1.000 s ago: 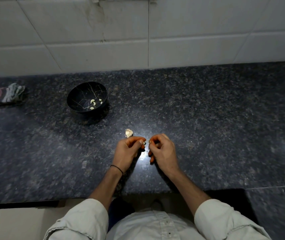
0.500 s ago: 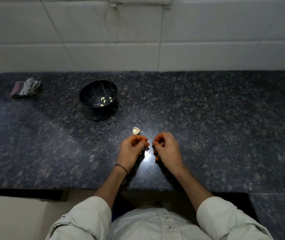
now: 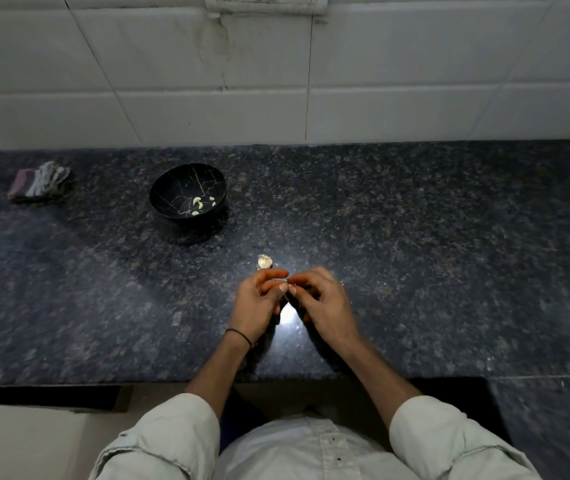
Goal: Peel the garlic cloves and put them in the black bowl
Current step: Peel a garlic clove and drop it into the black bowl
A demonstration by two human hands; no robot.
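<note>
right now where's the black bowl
In the head view the black bowl sits on the counter left of centre, beyond and left of the garlic piece, with a crumpled cloth further left.

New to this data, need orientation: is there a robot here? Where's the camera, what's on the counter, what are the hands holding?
No robot and no mechanical grip: a person works with two bare hands. Every picture comes from one wide-angle camera worn on the head, looking forward and down, so the arms enter from the bottom. The left hand has a dark wristband at its wrist, and the right hand meets it fingertip to fingertip. Together they pinch a small garlic clove, mostly hidden by the fingers. On the dark stone counter, just beyond the hands, lies a piece of unpeeled garlic. Farther back and left stands the black bowl with a few peeled cloves inside. A crumpled cloth lies at far left.
</note>
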